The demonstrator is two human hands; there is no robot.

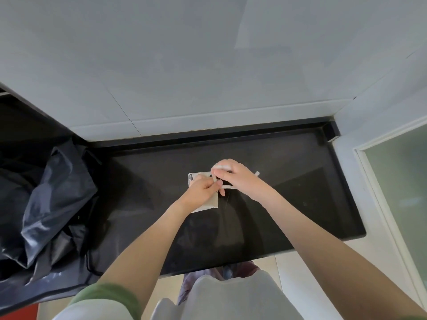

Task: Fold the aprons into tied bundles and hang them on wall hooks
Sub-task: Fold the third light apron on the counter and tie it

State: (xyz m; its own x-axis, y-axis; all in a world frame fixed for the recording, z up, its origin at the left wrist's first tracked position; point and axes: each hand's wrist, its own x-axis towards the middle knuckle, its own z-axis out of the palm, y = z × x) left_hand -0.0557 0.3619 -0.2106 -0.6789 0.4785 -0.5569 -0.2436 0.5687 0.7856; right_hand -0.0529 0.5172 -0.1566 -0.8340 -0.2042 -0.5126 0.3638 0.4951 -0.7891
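At the tabletop's (300, 204) left edge lay a heap of shiny black material (53, 204), well apart from your work. Your left hand (203, 188) rested on the folded apron (211, 203) near the middle, toward the back edge, with its fingers pinching the pale strap (227, 186), and just beside it your right hand (235, 175) curled its fingers round a loop of that strap. The bundle looked light, soft and ready to spring open, so the limp, flat strap close to the knot seemed your surest hold.
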